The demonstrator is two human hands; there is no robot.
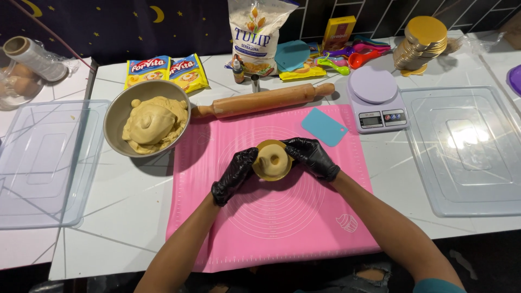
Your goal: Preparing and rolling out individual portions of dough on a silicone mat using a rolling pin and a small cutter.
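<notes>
Both my hands wear black gloves and cup a round yellow mould (pixel 273 160) filled with tan dough, which has a small hole near its middle. My left hand (pixel 233 176) grips its left side and my right hand (pixel 312 157) wraps its right side. They hold it just above the pink silicone mat (pixel 271 228). A steel bowl (pixel 116 116) with a big lump of tan dough (pixel 154 123) sits to the left of the mat.
A wooden rolling pin (pixel 266 100) lies along the mat's far edge, a blue scraper (pixel 324 126) on its corner. A lilac kitchen scale (pixel 375 100), gold round boards (pixel 423 40), measuring spoons (pixel 358 54), flour bag (pixel 252 32) and packets stand behind. Clear plastic lids (pixel 461 152) (pixel 43 163) flank both sides.
</notes>
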